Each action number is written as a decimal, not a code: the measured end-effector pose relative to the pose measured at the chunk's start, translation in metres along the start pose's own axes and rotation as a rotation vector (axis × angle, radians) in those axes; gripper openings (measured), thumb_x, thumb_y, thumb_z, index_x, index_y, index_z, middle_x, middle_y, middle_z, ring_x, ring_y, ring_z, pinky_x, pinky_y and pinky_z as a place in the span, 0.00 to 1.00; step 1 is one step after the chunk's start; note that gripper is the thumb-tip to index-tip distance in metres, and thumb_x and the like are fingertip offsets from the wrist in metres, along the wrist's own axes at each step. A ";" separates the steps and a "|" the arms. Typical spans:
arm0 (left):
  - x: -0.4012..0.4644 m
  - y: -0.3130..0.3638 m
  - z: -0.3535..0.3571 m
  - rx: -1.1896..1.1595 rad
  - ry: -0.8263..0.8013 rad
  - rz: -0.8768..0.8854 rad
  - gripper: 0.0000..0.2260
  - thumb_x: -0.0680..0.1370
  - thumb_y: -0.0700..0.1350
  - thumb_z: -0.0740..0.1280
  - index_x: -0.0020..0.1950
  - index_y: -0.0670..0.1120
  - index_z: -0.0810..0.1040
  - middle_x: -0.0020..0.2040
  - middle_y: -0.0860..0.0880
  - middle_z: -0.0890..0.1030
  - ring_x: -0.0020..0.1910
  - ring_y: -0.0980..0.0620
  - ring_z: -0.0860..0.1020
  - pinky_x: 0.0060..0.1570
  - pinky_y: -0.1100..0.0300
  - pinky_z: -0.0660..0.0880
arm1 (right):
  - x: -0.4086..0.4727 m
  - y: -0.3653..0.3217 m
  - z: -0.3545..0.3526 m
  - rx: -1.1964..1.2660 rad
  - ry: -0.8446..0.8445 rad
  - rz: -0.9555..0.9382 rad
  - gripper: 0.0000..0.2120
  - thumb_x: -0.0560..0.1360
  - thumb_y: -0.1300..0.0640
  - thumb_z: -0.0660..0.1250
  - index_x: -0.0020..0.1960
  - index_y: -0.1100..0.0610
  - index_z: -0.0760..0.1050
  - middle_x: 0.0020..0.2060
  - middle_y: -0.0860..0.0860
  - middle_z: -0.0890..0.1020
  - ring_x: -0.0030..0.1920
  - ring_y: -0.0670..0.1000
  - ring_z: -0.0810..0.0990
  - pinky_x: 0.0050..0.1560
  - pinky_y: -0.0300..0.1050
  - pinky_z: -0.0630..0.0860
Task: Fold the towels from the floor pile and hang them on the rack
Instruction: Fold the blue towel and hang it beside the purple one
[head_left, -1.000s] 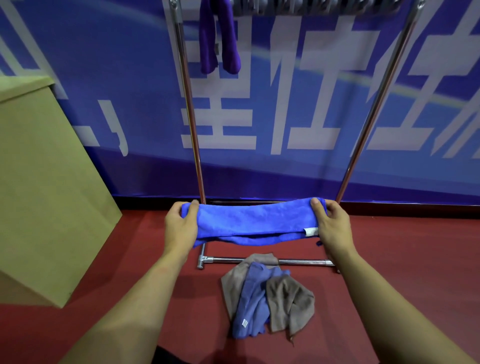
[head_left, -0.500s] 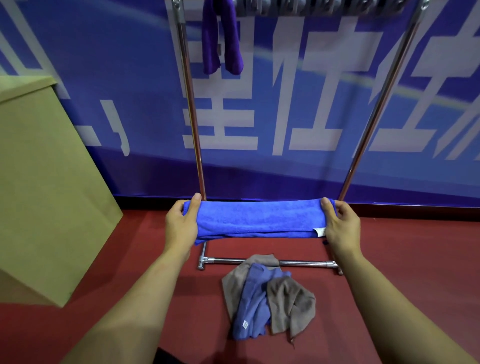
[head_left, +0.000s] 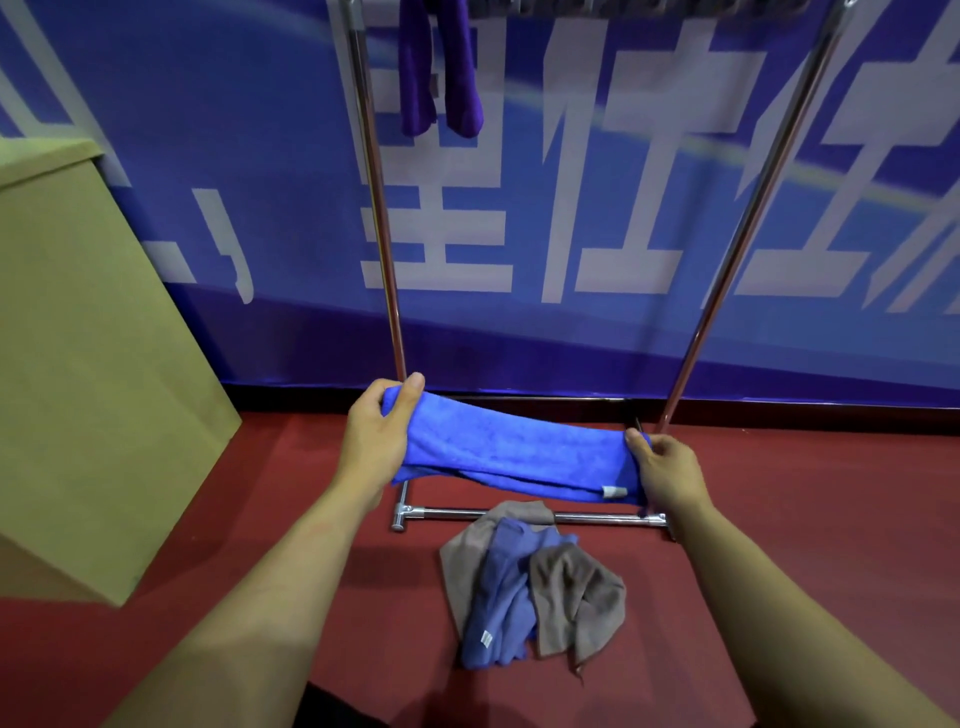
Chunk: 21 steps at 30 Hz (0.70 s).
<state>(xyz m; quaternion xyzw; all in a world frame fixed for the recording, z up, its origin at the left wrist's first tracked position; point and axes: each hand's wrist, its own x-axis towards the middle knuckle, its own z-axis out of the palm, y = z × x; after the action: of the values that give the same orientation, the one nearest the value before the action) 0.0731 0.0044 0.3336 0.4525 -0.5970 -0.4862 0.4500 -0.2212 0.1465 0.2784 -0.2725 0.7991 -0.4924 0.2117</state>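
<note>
A plush, fuzzy blue towel (head_left: 514, 452), folded into a long band, hangs stretched in the air between both hands. The left hand (head_left: 374, 441) pinches its left end, thumb on top; the right hand (head_left: 667, 473) grips the right end, fingers curled. Below, crumpled grey-brown and blue towels (head_left: 530, 587) lie on the red floor (head_left: 805, 519) against the chrome rack (head_left: 382, 218) base bar.

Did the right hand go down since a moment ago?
Yes. The right hand has dropped: it now sits lower against the rack's right pole, closer to the bottom bar, so the blue towel slopes down toward it.
</note>
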 end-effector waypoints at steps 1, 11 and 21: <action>-0.001 0.003 0.003 0.016 -0.018 0.018 0.22 0.76 0.63 0.68 0.45 0.43 0.77 0.37 0.48 0.76 0.38 0.52 0.74 0.45 0.50 0.74 | 0.001 0.006 0.002 -0.017 -0.022 0.031 0.22 0.81 0.51 0.65 0.45 0.71 0.78 0.35 0.56 0.77 0.39 0.50 0.72 0.38 0.48 0.68; -0.015 0.023 0.026 0.221 -0.370 0.117 0.14 0.76 0.52 0.74 0.41 0.44 0.76 0.32 0.52 0.77 0.32 0.58 0.72 0.38 0.64 0.70 | -0.015 0.000 0.025 0.168 -0.260 0.106 0.07 0.78 0.60 0.70 0.54 0.62 0.80 0.44 0.56 0.83 0.40 0.49 0.78 0.38 0.36 0.74; -0.023 0.032 0.012 0.435 -0.542 0.205 0.15 0.70 0.58 0.78 0.38 0.49 0.79 0.29 0.51 0.79 0.31 0.57 0.71 0.36 0.56 0.70 | -0.055 -0.043 0.045 0.113 -0.872 -0.096 0.27 0.72 0.73 0.73 0.68 0.61 0.72 0.62 0.56 0.81 0.62 0.50 0.80 0.62 0.42 0.78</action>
<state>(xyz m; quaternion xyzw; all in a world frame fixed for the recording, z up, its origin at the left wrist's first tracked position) 0.0620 0.0332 0.3615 0.3302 -0.8263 -0.4023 0.2152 -0.1429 0.1359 0.3019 -0.4796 0.5932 -0.3836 0.5205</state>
